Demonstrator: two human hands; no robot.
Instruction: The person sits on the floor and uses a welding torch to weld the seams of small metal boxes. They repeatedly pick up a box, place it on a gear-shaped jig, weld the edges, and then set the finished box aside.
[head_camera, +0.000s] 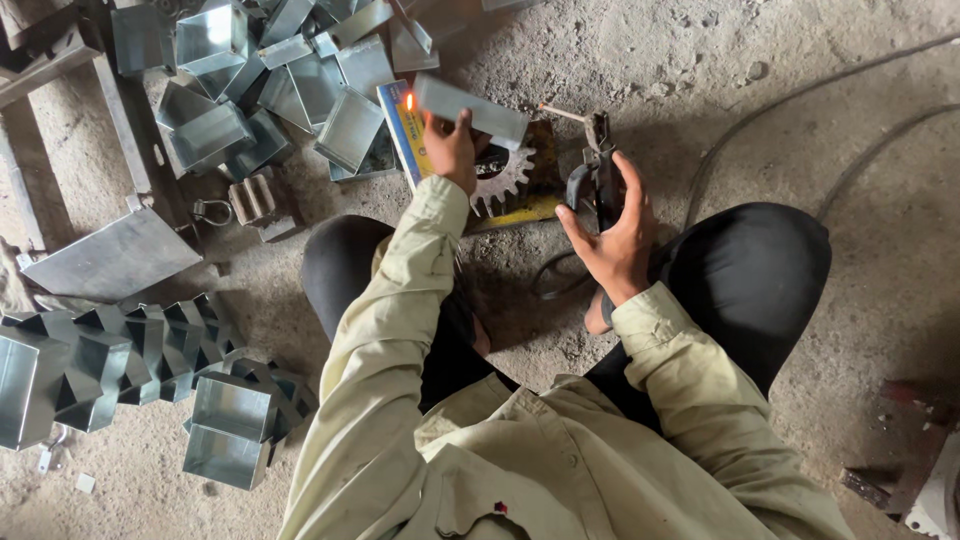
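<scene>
Taking the toothed grey steel gear (500, 178) as landmark: right of it and beyond, bare dusty concrete floor (700, 60) lies open, crossed only by two thin dark cables (800, 98). Left of the gear, a heap of shiny folded sheet-metal boxes (260, 80) blocks passage. Nearer and left, stacked zigzag metal channels (130, 350) crowd the ground.

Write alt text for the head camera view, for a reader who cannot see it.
A seated person's left hand holds a grey metal piece with a small glow at its end, while the right hand grips an electrode holder. Folded metal boxes lie on the concrete floor.
</scene>
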